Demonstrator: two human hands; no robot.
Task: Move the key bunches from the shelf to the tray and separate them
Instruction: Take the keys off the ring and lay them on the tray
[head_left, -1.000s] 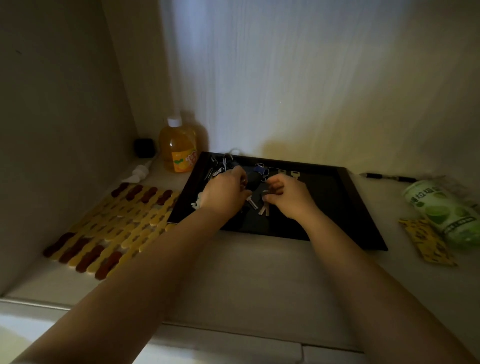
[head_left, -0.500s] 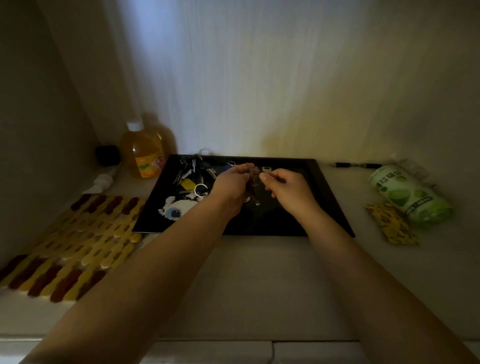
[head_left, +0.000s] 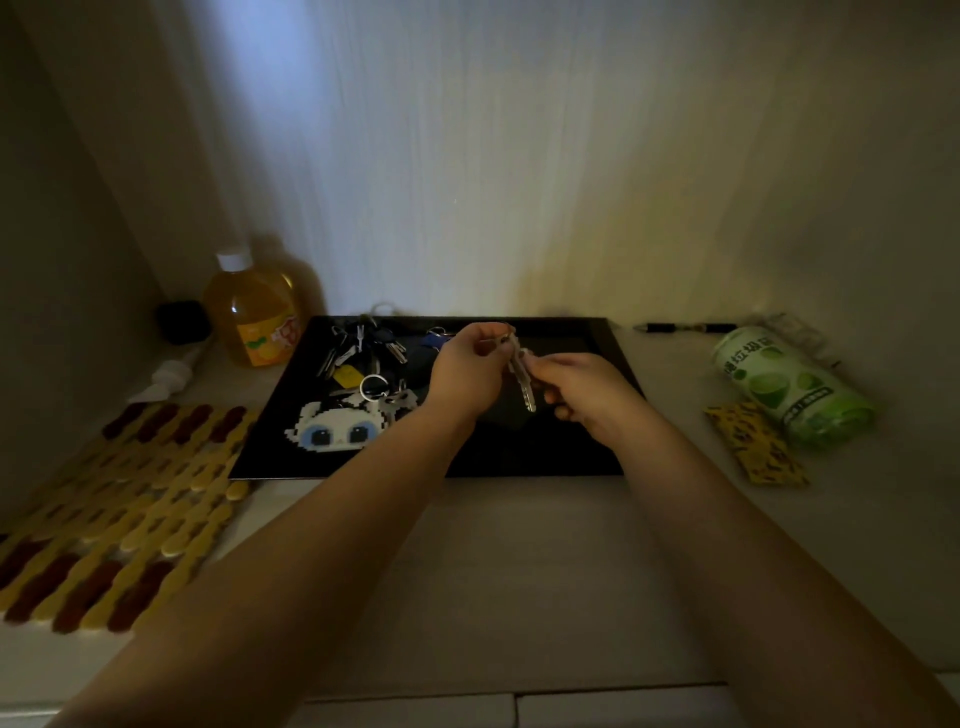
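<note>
A black tray (head_left: 602, 338) lies on the pale shelf. Above its middle I hold a small bunch of silver keys (head_left: 522, 382) between both hands. My left hand (head_left: 470, 371) pinches the ring at the top. My right hand (head_left: 582, 389) grips the keys from the right side, and one long key hangs down. On the tray's left part lie a dark key bunch (head_left: 358, 345), a key ring with a white pixel-cat charm (head_left: 337, 426) and a blue-tagged key (head_left: 434, 339) at the back.
An orange drink bottle (head_left: 254, 317) and a small black object (head_left: 182, 322) stand at the back left. A yellow and dark red mat (head_left: 119, 509) lies left. To the right lie a green can (head_left: 789, 384), a yellow packet (head_left: 756, 441) and a pen (head_left: 685, 327).
Both hands lifted the silver key bunch up off the tray floor and now hold it in the air. The camera view shifted, uncovering the cat charm and the other bunches.
</note>
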